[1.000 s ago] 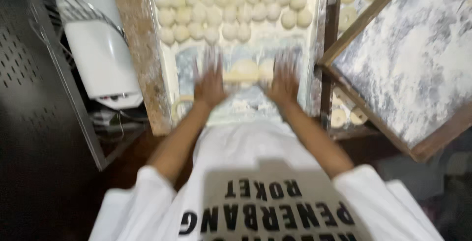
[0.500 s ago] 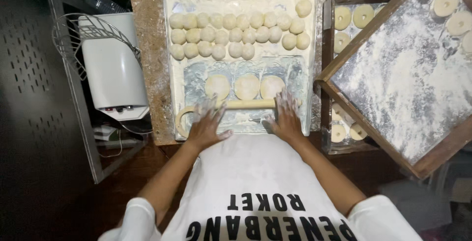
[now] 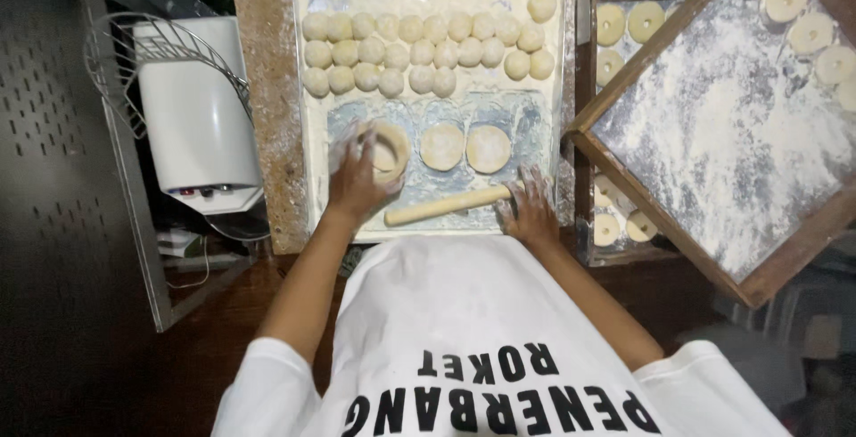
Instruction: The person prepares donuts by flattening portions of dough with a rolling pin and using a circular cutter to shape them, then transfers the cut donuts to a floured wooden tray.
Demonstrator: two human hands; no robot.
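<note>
Our left hand (image 3: 357, 178) curls its fingers around a round ring-shaped cutter (image 3: 389, 147) pressed on the leftmost of three flat pale dough discs (image 3: 443, 146) on the floured metal tray (image 3: 312, 134). Our right hand (image 3: 530, 208) rests with fingers spread flat, holding nothing, at the right end of the wooden rolling pin (image 3: 450, 206), which lies just below the discs and the rows of small dough balls (image 3: 419, 45).

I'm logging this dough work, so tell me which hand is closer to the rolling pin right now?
Right. The right hand rests at the rolling pin's right end, apparently touching it. The left hand sits just above its left end, on a flattened dough round.
</note>
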